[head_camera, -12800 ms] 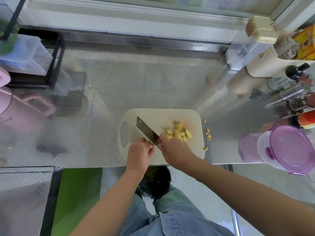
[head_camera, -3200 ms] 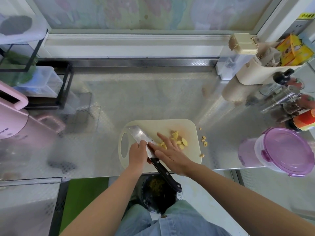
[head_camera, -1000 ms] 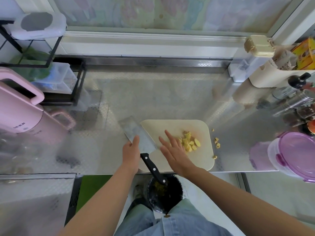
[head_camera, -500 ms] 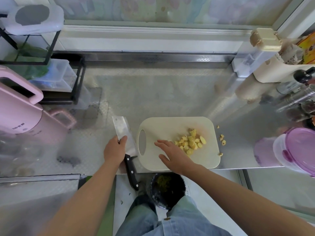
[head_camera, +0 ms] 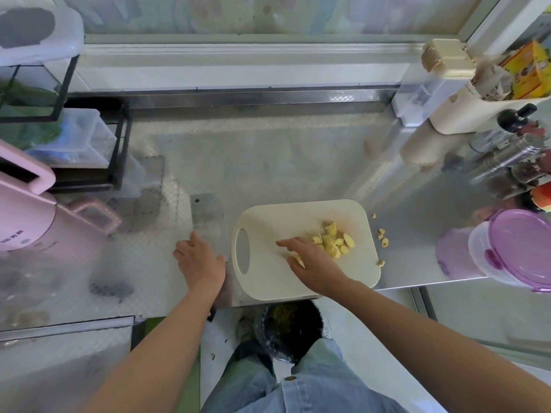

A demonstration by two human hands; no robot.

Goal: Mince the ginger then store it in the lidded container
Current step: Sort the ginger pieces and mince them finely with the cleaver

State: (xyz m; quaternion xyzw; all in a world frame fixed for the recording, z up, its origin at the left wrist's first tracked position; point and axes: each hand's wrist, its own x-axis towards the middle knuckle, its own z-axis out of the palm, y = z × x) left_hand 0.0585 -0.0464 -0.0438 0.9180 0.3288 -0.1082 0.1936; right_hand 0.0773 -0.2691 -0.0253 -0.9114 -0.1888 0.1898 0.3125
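Lying beside right hand (head_camera: pixel 311 262), ginger chunks (head_camera: pixel 335 239)

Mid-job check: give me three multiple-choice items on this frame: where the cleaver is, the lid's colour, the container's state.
1. Where does the cleaver lie? A on the cutting board; B on the counter left of the board; C in the container.
2. What colour is the container's lid? A green; B white; C purple.
3. The container is: A closed, lid on; B open, holding ginger; C overturned.
Key: 1 B, blade flat on the counter beside the board. 2 C, the lid is purple. 3 A, the lid sits on it; most ginger is on the board.
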